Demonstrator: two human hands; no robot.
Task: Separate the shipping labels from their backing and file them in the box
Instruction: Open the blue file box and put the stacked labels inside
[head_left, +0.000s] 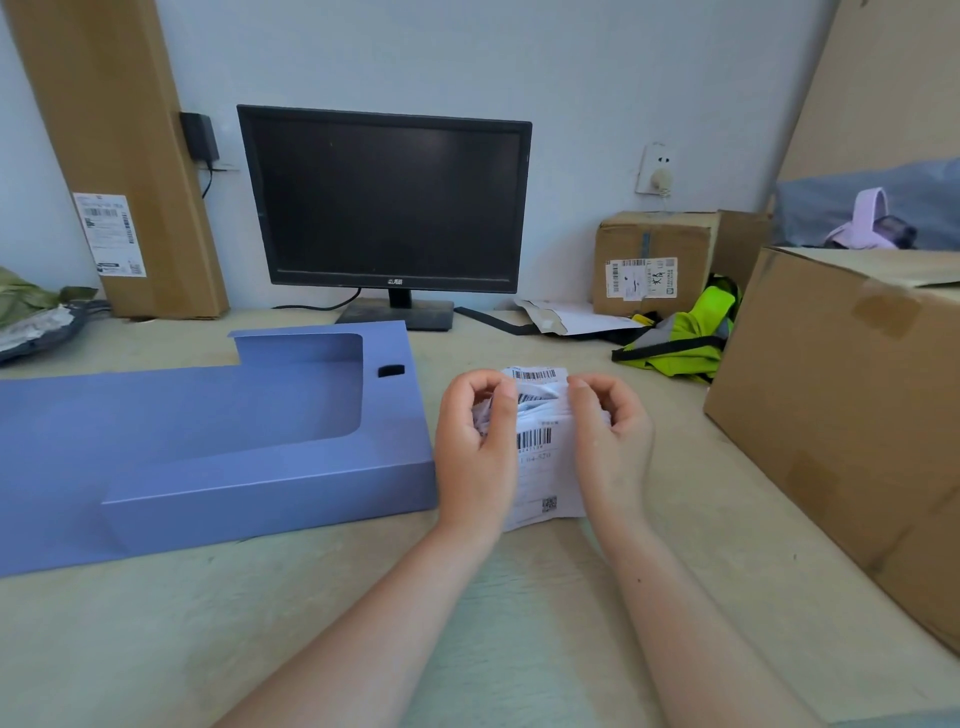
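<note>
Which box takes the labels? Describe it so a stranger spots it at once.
Start at the black monitor at the back of the table. Just in front of it, lying open, is the file box. It is the only blue one; the other boxes are brown cardboard.

**Desk count**

I counted two hands, the left hand (475, 447) and right hand (610, 441), and one sheaf of shipping labels (543, 457) between their fingers (480, 387); its sheets I could not number. Left of the fingers lay one blue file box (260, 483); beyond them, one monitor (387, 202); three cardboard boxes (130, 156) (654, 260) (841, 395) stood around.
</note>
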